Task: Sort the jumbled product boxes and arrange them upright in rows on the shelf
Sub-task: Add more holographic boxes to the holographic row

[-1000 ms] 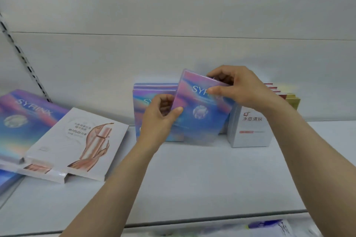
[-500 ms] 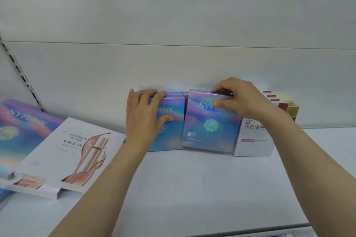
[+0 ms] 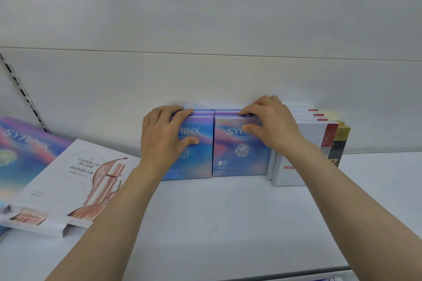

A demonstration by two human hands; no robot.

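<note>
Iridescent boxes (image 3: pixel 239 146) left of the white boxes (image 3: pixel 296 155), gripped by left hand (image 3: pixel 163 139) and right hand (image 3: pixel 271 125), may topple if released unevenly.

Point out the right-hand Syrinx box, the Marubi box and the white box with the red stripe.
Right Syrinx box (image 3: pixel 237 157), head view: lower front face.
Marubi box (image 3: pixel 68 180), head view: white top face, left of the bottle picture.
White box (image 3: pixel 294 175), head view: front face, below the forearm.

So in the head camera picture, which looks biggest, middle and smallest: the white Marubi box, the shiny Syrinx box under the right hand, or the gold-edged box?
1. White Marubi box, though it lies nearer the camera.
2. Syrinx box under the right hand.
3. Gold-edged box, mostly hidden, so unsure.
</note>
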